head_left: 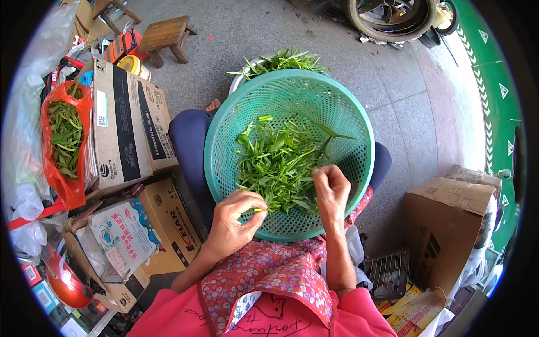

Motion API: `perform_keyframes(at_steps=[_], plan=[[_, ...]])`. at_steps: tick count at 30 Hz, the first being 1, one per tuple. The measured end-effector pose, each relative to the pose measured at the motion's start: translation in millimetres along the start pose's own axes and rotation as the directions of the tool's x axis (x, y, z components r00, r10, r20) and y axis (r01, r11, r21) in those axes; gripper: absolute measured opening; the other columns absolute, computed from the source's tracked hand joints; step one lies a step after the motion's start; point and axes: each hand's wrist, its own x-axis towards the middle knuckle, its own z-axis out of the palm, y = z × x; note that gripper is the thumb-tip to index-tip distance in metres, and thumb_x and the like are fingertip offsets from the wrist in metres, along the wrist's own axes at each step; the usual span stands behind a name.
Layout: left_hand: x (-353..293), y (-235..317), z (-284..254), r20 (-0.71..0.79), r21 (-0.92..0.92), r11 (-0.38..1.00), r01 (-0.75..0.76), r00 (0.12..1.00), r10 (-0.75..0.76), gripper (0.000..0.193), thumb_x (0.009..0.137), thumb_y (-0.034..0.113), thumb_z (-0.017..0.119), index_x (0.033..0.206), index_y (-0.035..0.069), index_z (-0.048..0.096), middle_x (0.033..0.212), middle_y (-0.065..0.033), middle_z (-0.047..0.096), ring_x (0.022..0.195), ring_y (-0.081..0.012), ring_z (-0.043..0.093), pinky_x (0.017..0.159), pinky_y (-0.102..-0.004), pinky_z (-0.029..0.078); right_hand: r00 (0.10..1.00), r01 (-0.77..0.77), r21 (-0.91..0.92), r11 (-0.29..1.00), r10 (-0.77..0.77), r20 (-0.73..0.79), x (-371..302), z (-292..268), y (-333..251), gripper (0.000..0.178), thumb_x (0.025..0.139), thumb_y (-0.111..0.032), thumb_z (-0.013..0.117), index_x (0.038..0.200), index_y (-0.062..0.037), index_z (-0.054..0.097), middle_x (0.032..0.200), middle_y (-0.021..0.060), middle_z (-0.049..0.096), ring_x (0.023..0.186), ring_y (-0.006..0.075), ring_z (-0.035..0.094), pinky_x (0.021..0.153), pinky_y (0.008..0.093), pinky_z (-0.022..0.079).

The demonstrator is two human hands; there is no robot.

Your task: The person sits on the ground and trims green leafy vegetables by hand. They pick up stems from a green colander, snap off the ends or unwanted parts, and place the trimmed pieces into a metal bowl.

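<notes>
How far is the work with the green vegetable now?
Done: a pile of trimmed greens lies in the teal basket. In hand: the left hand pinches a stem and the right hand grips more. Left: greens in the bowl behind and in the red bag.

Cardboard boxes (126,121), red bag of greens (64,140), wooden stool (166,35), tyre (387,19).

Green stems (278,163) (cut) in teal basket (224,121)
</notes>
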Motion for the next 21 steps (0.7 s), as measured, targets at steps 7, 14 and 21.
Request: perform_keyframes(at_steps=[7, 14, 21], plan=[[9.8, 6.3, 3.0, 0.032, 0.456, 0.887, -0.066, 0.998, 0.058, 0.028, 0.091, 0.009, 0.070, 0.118, 0.004, 0.073, 0.142, -0.0215, 0.055, 0.124, -0.0364, 0.059, 0.101, -0.0449, 0.050, 0.946, 0.308, -0.621, 0.721, -0.160, 0.283, 19.8, 33.5, 24.0, 0.035, 0.083, -0.036, 0.074, 0.081, -0.0010, 0.072, 0.073, 0.0196, 0.071, 0.070, 0.0386, 0.071, 0.068, 0.0468, 0.055], [36.3, -1.5, -5.7, -0.085, -0.045, 0.995, 0.092, 0.992, -0.096, 0.023, 0.098, 0.014, 0.068, 0.116, -0.001, 0.070, 0.111, -0.0152, 0.072, 0.094, -0.0227, 0.071, 0.079, -0.0327, 0.054, 0.888, -0.069, 0.129, 0.989, 0.002, 0.460, -2.5, -20.4, -31.4, 0.009, 0.085, -0.008, 0.071, 0.079, -0.0017, 0.069, 0.066, -0.0080, 0.056, 0.061, 0.0015, 0.044, 0.055, 0.0235, 0.033], [68.9, 13.2, -1.8, 0.101, -0.736, 0.608, 0.297, 0.937, -0.335, 0.038, 0.100, 0.021, 0.069, 0.132, 0.001, 0.062, 0.104, -0.0085, 0.073, 0.086, -0.0138, 0.069, 0.073, -0.0241, 0.050, 0.744, -0.190, 0.308, 0.932, -0.068, 0.665, 0.9, -25.2, -31.5, 0.008, 0.080, -0.010, 0.068, 0.079, -0.0021, 0.069, 0.068, -0.0058, 0.058, 0.062, 0.0026, 0.045, 0.056, 0.0230, 0.033]])
